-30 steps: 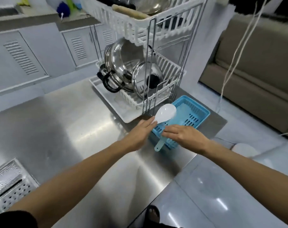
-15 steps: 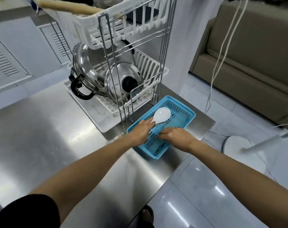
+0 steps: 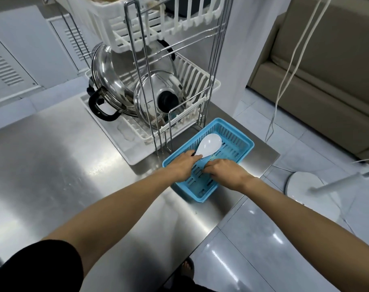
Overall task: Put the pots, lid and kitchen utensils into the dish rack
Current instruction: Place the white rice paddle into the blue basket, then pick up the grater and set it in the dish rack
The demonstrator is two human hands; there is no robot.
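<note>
Landmark: we place everything against the blue basket point(image 3: 238, 144), a shallow rectangular plastic tray with slotted floor and walls, lying on the counter point(image 3: 63, 165) at its right corner.
Counter: brushed stainless steel, flat and glossy, with soft reflections.
Rice paddle: the white rice paddle point(image 3: 209, 147) is smooth glossy plastic with a rounded oval blade; its blade lies over the basket's middle, and its handle runs toward us and is hidden under our hands.
Left hand: our left hand point(image 3: 182, 166) sits over the basket's left rim, fingertips point(image 3: 197, 157) touching the paddle's neck; its grip looks loosely curled there, and we cannot tell whether it truly pinches the paddle.
Right hand: our right hand point(image 3: 225, 171) lies palm-down inside the basket, just right of the left hand, its grip closed over where the handle runs.
Dish rack: the dish rack point(image 3: 175, 85) stands just behind the basket, two tiers of white ribbed plastic in a chromed wire frame.
Pot: a polished steel pot point(image 3: 112, 81) with black loop handles leans on its side in the lower tier.
Lid: a domed steel lid point(image 3: 156, 91) with a black knob stands on edge in front of the pot, nearest the basket.
</note>
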